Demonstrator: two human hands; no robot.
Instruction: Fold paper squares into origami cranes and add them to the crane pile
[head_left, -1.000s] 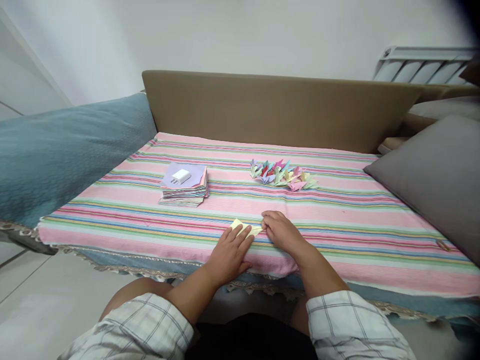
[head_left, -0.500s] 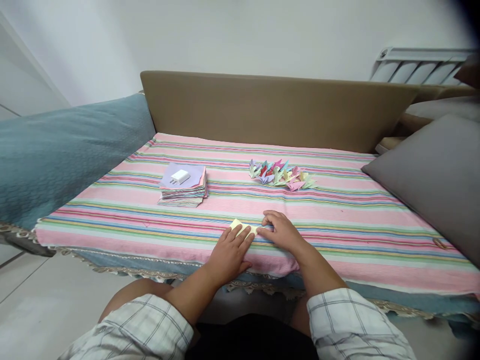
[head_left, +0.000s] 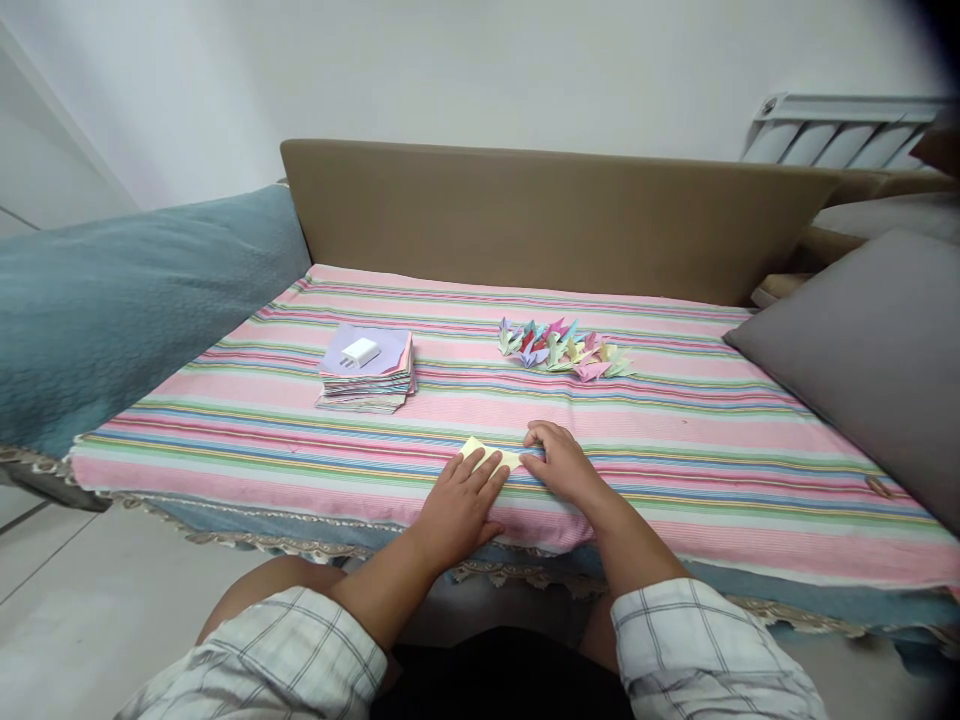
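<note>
A small folded piece of pale yellow paper (head_left: 472, 446) lies on the striped cloth near the front edge of the seat. My left hand (head_left: 461, 500) rests flat over it, fingers spread, pressing it down and hiding its lower part. At the paper's right tip is my right hand (head_left: 562, 465), its thumb touching the tip and its index finger curved and held apart from the thumb. Farther back, several folded paper cranes (head_left: 559, 350) in many colours sit in a cluster.
Left of the cranes stands a stack of coloured paper sheets (head_left: 401, 385) with a white plug charger (head_left: 361, 352) on top. The striped cloth (head_left: 247, 440) covers the seat. A blue armrest (head_left: 150, 300) bounds the left, a brown backrest (head_left: 525, 220) the rear, a grey cushion (head_left: 862, 350) the right.
My right thumb has slid slightly right along the yellow paper, so more of its right tip shows. My left hand stays in place.
</note>
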